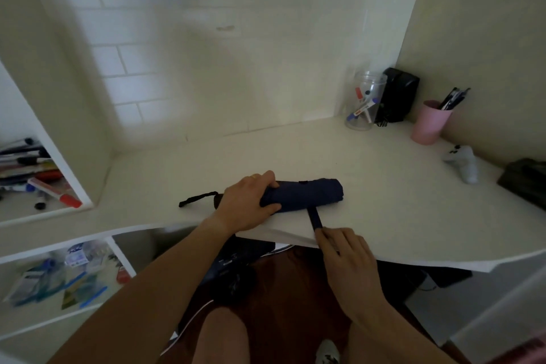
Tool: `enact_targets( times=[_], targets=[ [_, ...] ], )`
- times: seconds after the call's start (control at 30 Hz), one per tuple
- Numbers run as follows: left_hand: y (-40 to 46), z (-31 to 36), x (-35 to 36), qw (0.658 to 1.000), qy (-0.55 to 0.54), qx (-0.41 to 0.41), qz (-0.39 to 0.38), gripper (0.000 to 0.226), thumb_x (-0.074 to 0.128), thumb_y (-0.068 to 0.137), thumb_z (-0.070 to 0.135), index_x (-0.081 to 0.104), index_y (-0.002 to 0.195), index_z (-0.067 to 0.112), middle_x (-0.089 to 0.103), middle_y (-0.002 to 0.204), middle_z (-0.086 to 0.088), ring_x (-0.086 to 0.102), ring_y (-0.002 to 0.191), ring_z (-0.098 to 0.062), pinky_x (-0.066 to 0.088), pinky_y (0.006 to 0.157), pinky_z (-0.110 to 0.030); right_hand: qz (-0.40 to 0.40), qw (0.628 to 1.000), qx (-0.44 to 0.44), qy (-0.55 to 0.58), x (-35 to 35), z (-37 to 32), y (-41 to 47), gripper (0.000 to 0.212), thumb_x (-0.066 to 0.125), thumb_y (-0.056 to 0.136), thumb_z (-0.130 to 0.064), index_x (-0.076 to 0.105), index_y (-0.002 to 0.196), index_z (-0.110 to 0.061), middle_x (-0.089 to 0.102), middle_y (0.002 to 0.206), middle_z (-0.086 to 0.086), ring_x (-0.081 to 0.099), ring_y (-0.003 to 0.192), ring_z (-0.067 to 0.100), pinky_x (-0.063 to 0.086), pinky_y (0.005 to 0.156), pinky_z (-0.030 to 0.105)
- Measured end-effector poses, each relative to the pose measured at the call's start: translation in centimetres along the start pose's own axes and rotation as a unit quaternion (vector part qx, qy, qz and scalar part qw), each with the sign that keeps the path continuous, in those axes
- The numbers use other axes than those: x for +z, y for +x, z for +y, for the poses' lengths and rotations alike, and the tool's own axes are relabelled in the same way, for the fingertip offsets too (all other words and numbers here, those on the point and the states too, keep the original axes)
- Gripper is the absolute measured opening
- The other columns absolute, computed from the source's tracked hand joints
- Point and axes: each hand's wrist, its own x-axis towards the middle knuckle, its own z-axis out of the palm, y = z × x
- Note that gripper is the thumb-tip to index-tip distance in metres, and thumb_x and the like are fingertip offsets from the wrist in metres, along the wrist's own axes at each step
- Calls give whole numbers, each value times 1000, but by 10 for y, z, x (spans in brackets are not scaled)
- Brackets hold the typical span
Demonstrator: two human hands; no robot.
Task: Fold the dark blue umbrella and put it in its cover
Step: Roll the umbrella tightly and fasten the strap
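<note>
The dark blue umbrella (307, 193) is lying rolled up on the white desk (369, 186), just below the middle of the frame and close to the desk's near edge. The left hand (248, 204) is clamping around the roll's handle end, fingers over the top and thumb underneath, while a black wrist cord (198, 198) is trailing out to the left of it. The right hand (345, 254) is pinching the end of the closing strap (314, 218), which is stretching from the roll down toward the desk edge.

The main risk is the roll loosening: if the left hand is easing off while the strap is being wound round, the fabric will probably spring open and need rolling again. Pulling the strap at a slant could bunch the folds, leaving a bundle too fat for a cover. The strap's fastener is not readable at this distance, so it may miss its mate. With the bundle sitting so near the edge, a hard tug could also be dragging it off the desk. A dark shape (236, 254) below the desk edge is possibly the cover, though the view is too dim to be sure.
</note>
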Motion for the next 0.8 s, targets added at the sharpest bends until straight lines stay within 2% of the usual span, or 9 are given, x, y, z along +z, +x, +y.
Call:
enact_targets(
  times=[0.13, 0.2, 0.27, 0.37, 0.5, 0.67, 0.73, 0.8],
  targets=[
    [3, 18, 14, 998, 38, 38, 35, 38, 70, 85, 36, 53, 116, 23, 58, 111, -2, 62, 87, -24, 49, 68, -34, -20, 999, -34, 31, -10, 13, 16, 39, 90, 59, -6, 78, 96, -13, 74, 93, 2, 69, 77, 22, 57, 62, 33],
    [0, 24, 22, 995, 51, 63, 53, 39, 72, 82, 31, 56, 115, 20, 58, 110, -6, 61, 84, -27, 50, 68, -37, -29, 997, -20, 69, -16, 19, 34, 30, 87, 67, -11, 79, 94, -19, 75, 93, -4, 70, 76, 18, 58, 60, 32],
    [-5, 25, 27, 994, 46, 75, 71, 37, 72, 82, 29, 57, 114, 19, 56, 111, -6, 58, 87, -26, 48, 72, -37, -20, 990, 31, 138, -25, 31, 59, 17, 77, 81, -18, 79, 97, -24, 76, 97, -7, 72, 82, 15, 59, 67, 33],
    [-11, 26, 29, 993, 30, 88, 76, 34, 68, 84, 33, 56, 113, 19, 54, 113, -4, 55, 93, -22, 43, 80, -34, -40, 973, 128, 186, -29, 57, 97, 13, 71, 88, -29, 80, 97, -28, 78, 93, -9, 72, 82, 13, 56, 73, 29],
    [-15, 29, 29, 993, 6, 92, 80, 35, 61, 90, 47, 57, 112, 21, 54, 112, -1, 52, 93, -17, 41, 87, -33, -124, 956, 165, 208, -26, 71, 121, 12, 73, 85, -36, 81, 93, -32, 79, 89, -13, 70, 81, 5, 55, 75, 27],
    [-13, 27, 34, 992, -4, 82, 98, 25, 62, 91, 41, 57, 107, 22, 53, 110, 2, 55, 94, -16, 44, 85, -34, -210, 926, 200, 241, -29, 78, 143, 11, 85, 69, -39, 79, 77, -36, 74, 73, -16, 69, 73, 4, 56, 70, 30],
    [-12, 28, 36, 991, -7, 84, 109, 25, 66, 88, 39, 57, 105, 21, 54, 110, 2, 55, 94, -15, 44, 84, -33, -248, 916, 193, 249, -29, 80, 151, 13, 89, 65, -37, 78, 71, -35, 74, 73, -17, 69, 73, 4, 57, 71, 31],
    [-11, 29, 37, 989, -12, 86, 122, 27, 70, 85, 35, 57, 104, 21, 56, 110, 2, 56, 95, -15, 43, 83, -33, -274, 909, 185, 255, -29, 82, 158, 14, 89, 64, -36, 80, 74, -32, 76, 78, -13, 69, 78, 8, 57, 75, 32]
  ],
)
